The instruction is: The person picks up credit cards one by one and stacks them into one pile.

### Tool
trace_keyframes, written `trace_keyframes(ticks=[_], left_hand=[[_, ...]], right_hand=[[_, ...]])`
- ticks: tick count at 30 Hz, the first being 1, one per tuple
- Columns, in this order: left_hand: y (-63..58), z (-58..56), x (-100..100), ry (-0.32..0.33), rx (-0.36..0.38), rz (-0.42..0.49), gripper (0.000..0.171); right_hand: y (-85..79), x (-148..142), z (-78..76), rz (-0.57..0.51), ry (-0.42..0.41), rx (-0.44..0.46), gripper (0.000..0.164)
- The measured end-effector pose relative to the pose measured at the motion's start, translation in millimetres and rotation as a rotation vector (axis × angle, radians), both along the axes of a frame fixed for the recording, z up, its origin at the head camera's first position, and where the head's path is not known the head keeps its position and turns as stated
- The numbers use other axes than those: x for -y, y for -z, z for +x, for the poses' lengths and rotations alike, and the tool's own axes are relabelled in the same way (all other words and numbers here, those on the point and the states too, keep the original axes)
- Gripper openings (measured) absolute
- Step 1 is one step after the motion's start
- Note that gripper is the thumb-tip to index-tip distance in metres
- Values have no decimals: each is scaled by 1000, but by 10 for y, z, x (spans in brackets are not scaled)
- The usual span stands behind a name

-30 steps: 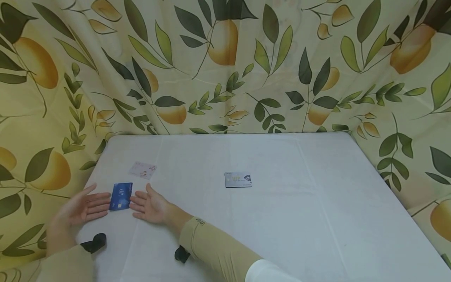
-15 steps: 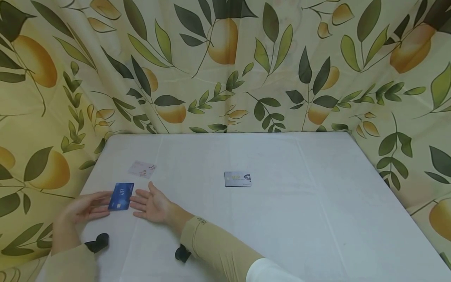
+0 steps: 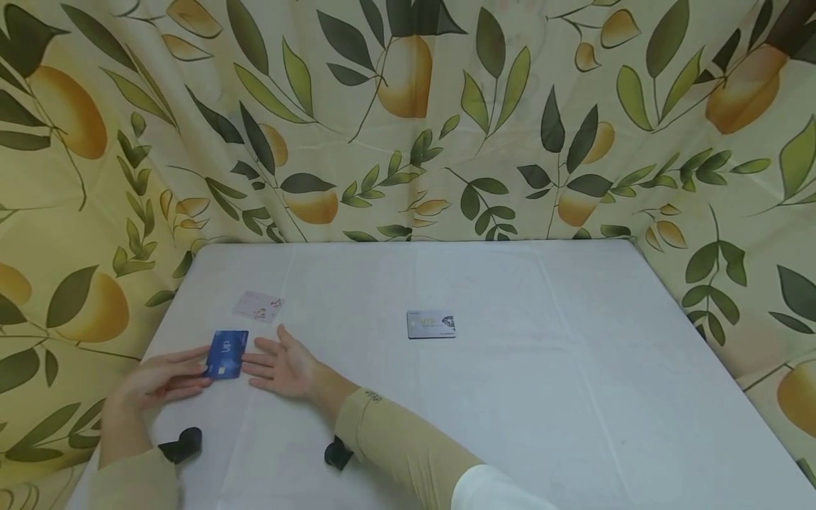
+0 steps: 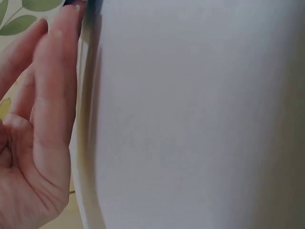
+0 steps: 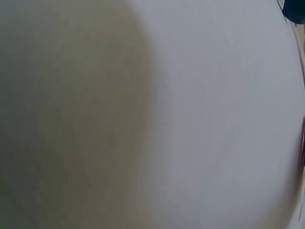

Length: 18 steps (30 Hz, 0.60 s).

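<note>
A blue VIP card [image 3: 227,353] is at the left of the white table in the head view, between the two hands. My left hand [image 3: 156,379] pinches its left edge near the lower corner. In the left wrist view the left hand [image 4: 47,119] reaches upward, and just a dark bit of the card shows by the fingertips. My right hand [image 3: 287,367] lies palm up with straight fingers, their tips at the card's right edge. The right wrist view shows mostly a blurred sleeve and white cloth, so the right hand cannot be made out there.
Behind the blue card lies a pale pinkish card [image 3: 258,306]. A silver VIP card [image 3: 431,325] lies near the middle of the white table [image 3: 510,397]. A curtain [image 3: 408,142] printed with leaves and fruit hangs behind and at both sides.
The blue card has shifted slightly right and turned a little. My left hand has moved right and its fingers have come together on the card's edge. My right hand has moved slightly right.
</note>
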<state>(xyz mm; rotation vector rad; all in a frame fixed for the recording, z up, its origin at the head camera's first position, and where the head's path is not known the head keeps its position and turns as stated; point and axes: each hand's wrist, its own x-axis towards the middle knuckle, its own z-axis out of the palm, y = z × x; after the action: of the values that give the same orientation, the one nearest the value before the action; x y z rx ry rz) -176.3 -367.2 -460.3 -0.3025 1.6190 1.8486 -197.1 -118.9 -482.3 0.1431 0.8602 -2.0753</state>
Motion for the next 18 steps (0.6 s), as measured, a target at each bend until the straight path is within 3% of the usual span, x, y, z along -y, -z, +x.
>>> trace_keyframes(ticks=[9,18], left_hand=[[-73,17,-122,-49,-18,-5,31],[-63,25,-252,-72,-60,-34,27]], right_hand=[[-37,-113,-67,1,-37,-36,70],[-51,-281,-178,8,-72,-68,68]])
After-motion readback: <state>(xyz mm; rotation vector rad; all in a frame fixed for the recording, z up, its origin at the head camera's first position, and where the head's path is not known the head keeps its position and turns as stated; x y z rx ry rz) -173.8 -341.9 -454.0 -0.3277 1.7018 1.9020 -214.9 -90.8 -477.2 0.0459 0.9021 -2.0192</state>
